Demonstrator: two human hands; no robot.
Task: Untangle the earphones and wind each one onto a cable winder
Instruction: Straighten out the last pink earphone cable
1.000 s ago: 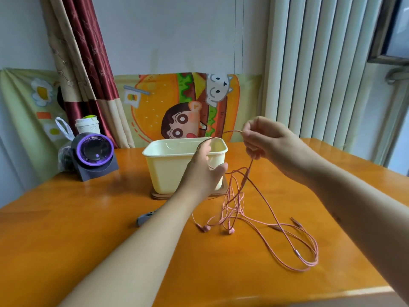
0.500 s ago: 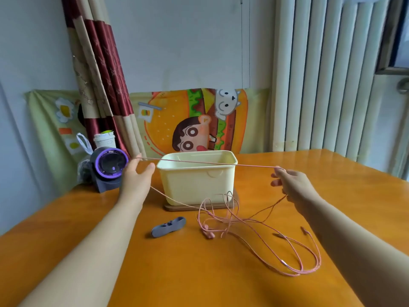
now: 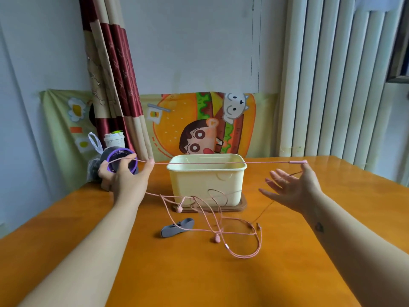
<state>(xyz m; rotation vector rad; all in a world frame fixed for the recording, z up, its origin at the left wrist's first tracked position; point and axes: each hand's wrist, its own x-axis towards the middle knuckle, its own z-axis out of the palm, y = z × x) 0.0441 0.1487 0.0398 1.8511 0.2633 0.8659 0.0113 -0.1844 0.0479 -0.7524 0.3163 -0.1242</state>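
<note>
A pink earphone cable (image 3: pixel 221 162) stretches taut between my hands, level with the rim of the yellow box. My left hand (image 3: pixel 128 177) is raised at the left and grips one end of that stretch between thumb and curled fingers. My right hand (image 3: pixel 292 187) is held at the right with fingers spread; the cable runs over its raised thumb, by a pink slider (image 3: pixel 296 162). The rest of the cable hangs in tangled loops (image 3: pixel 241 235) on the table, with two earbuds (image 3: pixel 216 239) showing. A grey cable winder (image 3: pixel 177 227) lies left of the loops.
The yellow box (image 3: pixel 207 182) stands on a brown lid at mid-table. A purple-ringed device (image 3: pixel 119 161), a white cup (image 3: pixel 114 139) and a plastic bag sit at the back left. The orange table (image 3: pixel 199 273) meets a curtain and a cartoon cloth behind.
My hands have drawn further apart, pulling the cable tight. My right hand has spread its fingers. The loops on the table have shifted and shrunk.
</note>
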